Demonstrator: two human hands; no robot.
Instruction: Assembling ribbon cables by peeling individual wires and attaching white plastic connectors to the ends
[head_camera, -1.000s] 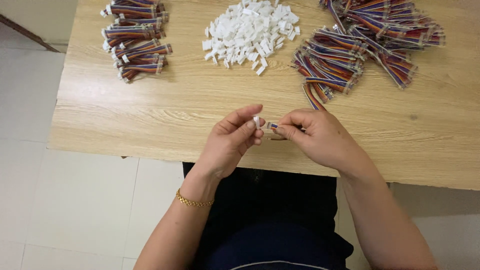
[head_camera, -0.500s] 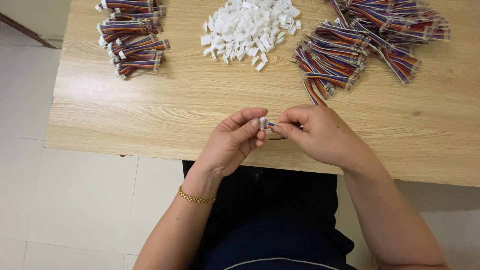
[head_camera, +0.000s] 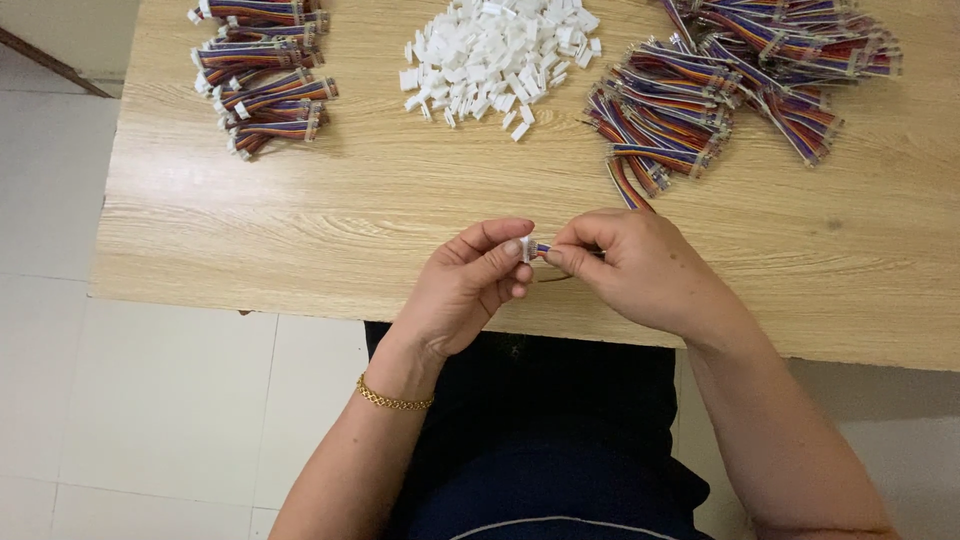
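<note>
The left hand (head_camera: 470, 290) and the right hand (head_camera: 640, 265) meet over the near edge of the wooden tabletop (head_camera: 350, 220). The left fingers (head_camera: 505, 255) are pinched together on a small white plug (head_camera: 528, 249). The right fingers (head_camera: 570, 258) are pinched on the striped wires (head_camera: 543, 250) just beside that plug. The plug sits right between the two sets of fingertips, touching both. A gold bracelet (head_camera: 393, 398) is on the left wrist.

Far past the fingers, in the middle, lies a heap of white plugs (head_camera: 495, 55). Past the right fingers lies a big pile of striped wire bundles (head_camera: 720, 85), and one bundle reaches almost to the right hand. Far off past the left fingers lies a smaller pile of wire bundles with plugs (head_camera: 265, 75)
</note>
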